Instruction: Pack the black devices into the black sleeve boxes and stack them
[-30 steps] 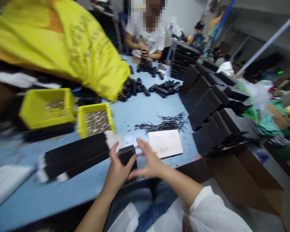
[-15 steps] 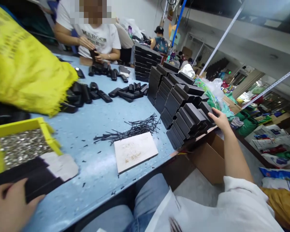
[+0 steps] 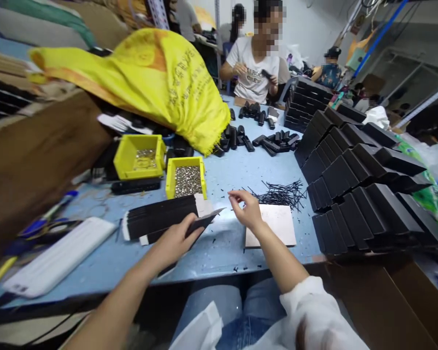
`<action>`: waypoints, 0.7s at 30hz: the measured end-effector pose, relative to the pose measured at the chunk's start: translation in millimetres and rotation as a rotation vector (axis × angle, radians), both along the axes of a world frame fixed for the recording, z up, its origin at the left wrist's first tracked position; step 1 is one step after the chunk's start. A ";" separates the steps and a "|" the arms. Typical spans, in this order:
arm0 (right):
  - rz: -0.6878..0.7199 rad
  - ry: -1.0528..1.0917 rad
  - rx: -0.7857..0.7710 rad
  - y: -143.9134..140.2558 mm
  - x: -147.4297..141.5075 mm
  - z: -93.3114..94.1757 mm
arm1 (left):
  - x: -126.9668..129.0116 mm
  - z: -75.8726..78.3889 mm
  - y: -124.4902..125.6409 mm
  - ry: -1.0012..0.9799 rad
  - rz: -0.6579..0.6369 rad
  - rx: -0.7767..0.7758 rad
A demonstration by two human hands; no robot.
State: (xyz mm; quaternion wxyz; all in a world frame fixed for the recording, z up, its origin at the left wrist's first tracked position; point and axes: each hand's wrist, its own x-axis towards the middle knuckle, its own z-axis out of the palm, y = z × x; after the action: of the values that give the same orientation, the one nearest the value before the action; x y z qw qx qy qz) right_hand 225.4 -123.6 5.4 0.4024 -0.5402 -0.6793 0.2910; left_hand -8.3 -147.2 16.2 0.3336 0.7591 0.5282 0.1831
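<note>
My left hand (image 3: 177, 237) grips a flat black cardboard piece (image 3: 204, 222), which looks like a folded box blank, with its pointed end toward the right. Under and behind it lies a stack of similar black blanks (image 3: 162, 216) with white flaps. My right hand (image 3: 247, 209) is raised to the right of the blank, fingers bent and a little apart, with nothing visible in them. Below and beside that hand are a pale flat board (image 3: 277, 226) and a loose pile of thin black strips (image 3: 282, 193).
Black boxes (image 3: 365, 194) are stacked on the right. Yellow bins (image 3: 205, 177) of small metal parts stand behind the blanks. A yellow sack (image 3: 182, 92) and black handheld items (image 3: 273, 141) lie farther back. A white power strip (image 3: 62, 257) is at left. A co-worker (image 3: 255, 73) sits opposite.
The view has swung left. My right hand has left the stacked boxes and come over by the board. My left hand now holds one blank lifted at an angle.
</note>
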 end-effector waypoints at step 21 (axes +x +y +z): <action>-0.379 -0.404 -0.203 198.5 107.3 -60.1 | 1.5 -25.4 152.2 0.310 0.193 0.085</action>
State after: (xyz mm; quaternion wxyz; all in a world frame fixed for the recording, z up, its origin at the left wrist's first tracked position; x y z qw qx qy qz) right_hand 332.7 74.9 -54.8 0.2501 -0.7421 -0.6000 0.1637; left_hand -6.8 5.0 -9.2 0.1969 0.7373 0.6355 0.1175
